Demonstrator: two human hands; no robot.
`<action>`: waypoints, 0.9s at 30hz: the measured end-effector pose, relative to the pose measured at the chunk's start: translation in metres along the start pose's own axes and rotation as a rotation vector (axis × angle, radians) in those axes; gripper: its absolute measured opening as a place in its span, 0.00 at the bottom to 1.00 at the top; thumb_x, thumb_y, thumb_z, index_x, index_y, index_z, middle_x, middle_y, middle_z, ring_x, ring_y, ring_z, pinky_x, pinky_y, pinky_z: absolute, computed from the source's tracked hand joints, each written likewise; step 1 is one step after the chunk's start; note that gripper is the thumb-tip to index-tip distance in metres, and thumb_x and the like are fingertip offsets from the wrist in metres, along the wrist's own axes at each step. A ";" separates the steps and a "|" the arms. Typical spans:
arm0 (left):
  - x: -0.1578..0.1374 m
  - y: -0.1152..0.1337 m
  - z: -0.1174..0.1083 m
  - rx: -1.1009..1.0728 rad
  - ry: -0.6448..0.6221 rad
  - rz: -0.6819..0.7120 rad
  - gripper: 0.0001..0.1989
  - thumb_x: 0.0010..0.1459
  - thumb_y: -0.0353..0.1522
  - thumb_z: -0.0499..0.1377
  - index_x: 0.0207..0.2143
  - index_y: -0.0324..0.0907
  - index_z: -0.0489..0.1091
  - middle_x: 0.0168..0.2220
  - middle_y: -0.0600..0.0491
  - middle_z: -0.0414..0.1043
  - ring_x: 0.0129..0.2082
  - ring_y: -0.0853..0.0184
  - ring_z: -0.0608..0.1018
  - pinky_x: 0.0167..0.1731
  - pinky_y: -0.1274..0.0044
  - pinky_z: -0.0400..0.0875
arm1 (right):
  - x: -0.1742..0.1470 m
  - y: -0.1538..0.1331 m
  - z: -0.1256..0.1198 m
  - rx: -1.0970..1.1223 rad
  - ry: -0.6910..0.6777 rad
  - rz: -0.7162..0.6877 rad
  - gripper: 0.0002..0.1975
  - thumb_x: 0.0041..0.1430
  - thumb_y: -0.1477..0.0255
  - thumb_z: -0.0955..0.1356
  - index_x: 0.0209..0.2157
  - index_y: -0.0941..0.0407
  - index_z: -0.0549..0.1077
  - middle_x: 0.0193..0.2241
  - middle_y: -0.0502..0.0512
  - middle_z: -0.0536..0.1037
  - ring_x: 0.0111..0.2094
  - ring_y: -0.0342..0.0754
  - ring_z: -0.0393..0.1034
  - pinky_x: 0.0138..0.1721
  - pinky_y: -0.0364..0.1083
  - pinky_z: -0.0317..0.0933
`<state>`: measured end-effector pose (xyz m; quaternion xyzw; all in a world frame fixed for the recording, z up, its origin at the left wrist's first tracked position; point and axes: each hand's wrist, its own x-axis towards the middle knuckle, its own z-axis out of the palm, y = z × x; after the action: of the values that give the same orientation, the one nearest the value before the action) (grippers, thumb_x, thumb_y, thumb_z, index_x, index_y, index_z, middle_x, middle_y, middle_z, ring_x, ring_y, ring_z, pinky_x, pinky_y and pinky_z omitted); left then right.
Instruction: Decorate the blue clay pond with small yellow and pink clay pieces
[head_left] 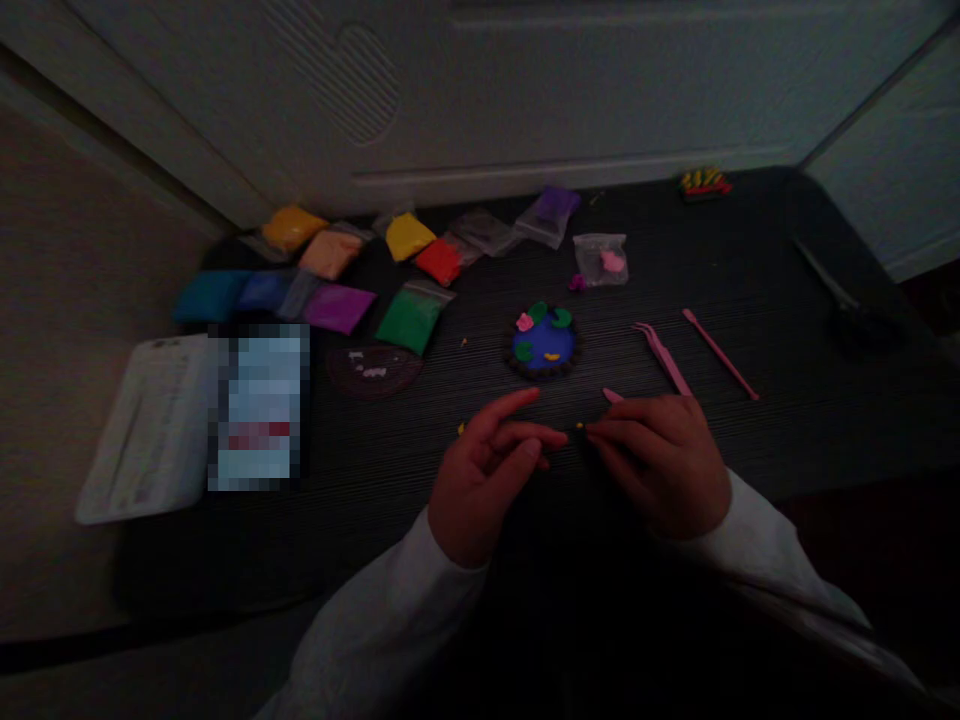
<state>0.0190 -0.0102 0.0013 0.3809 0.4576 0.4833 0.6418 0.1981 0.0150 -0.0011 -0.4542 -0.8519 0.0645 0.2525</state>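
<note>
Yellow, a tiny piece point(579, 426), sits at the tips of the right hand point(660, 460), thumb and forefinger apparently pinched together on it, low over the dark table point(810, 420). Left hand point(487, 470) faces it from just beside: forefinger stretched out, the others loosely curled, the digits apart and nothing visible in their hold. Yellow crumb point(460, 429) at the back of the left hand.

Beyond the two hands, between them and the far edge: blue disc point(543, 338), ringed with dark beads. On it a pink flower point(524, 322), green leaf shapes point(561, 318) and a short yellow strip point(552, 356).

Right of the disc, pink tweezers point(664, 357), slanting; their near end runs up to the right hand. Pink stick point(720, 355) just beyond. A pink tip point(612, 395) shows past the knuckles (rest of it hidden). Scissors point(847, 300) well apart, far right.

Left side: green packet point(409, 318) near a clear oval piece point(375, 372) bearing white bits; more coloured packets point(339, 307) behind. White tray point(154, 430) at the left edge. Light dim throughout.
</note>
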 end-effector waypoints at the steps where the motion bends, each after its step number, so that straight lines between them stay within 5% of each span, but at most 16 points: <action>1: 0.001 -0.001 -0.001 -0.018 0.011 0.002 0.18 0.51 0.27 0.53 0.46 0.41 0.59 0.33 0.51 0.73 0.31 0.71 0.72 0.33 0.78 0.66 | 0.000 0.004 0.002 -0.024 -0.021 -0.004 0.06 0.49 0.71 0.65 0.32 0.53 0.71 0.30 0.51 0.73 0.34 0.45 0.64 0.36 0.47 0.51; 13: 0.006 -0.002 -0.007 -0.116 0.123 -0.048 0.09 0.50 0.27 0.54 0.36 0.41 0.66 0.26 0.55 0.72 0.27 0.73 0.71 0.30 0.79 0.65 | 0.001 0.009 0.001 -0.077 -0.067 0.076 0.06 0.51 0.71 0.63 0.31 0.54 0.71 0.31 0.51 0.74 0.33 0.43 0.65 0.37 0.46 0.49; 21: 0.005 0.000 -0.007 -0.101 0.143 -0.078 0.07 0.49 0.27 0.55 0.33 0.40 0.67 0.25 0.55 0.71 0.26 0.74 0.71 0.30 0.80 0.64 | 0.005 0.045 -0.022 -0.245 0.002 0.212 0.10 0.50 0.67 0.63 0.35 0.54 0.71 0.31 0.52 0.74 0.33 0.46 0.66 0.34 0.46 0.51; 27: 0.009 -0.001 -0.006 -0.099 0.146 -0.069 0.07 0.49 0.27 0.55 0.33 0.40 0.68 0.25 0.56 0.71 0.26 0.74 0.71 0.29 0.80 0.64 | 0.018 0.053 -0.010 -0.307 -0.097 0.205 0.13 0.51 0.64 0.62 0.37 0.51 0.70 0.32 0.52 0.74 0.34 0.46 0.66 0.34 0.47 0.48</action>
<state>0.0146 -0.0017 -0.0029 0.2964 0.4916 0.5095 0.6410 0.2340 0.0588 -0.0034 -0.5681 -0.8122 -0.0189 0.1313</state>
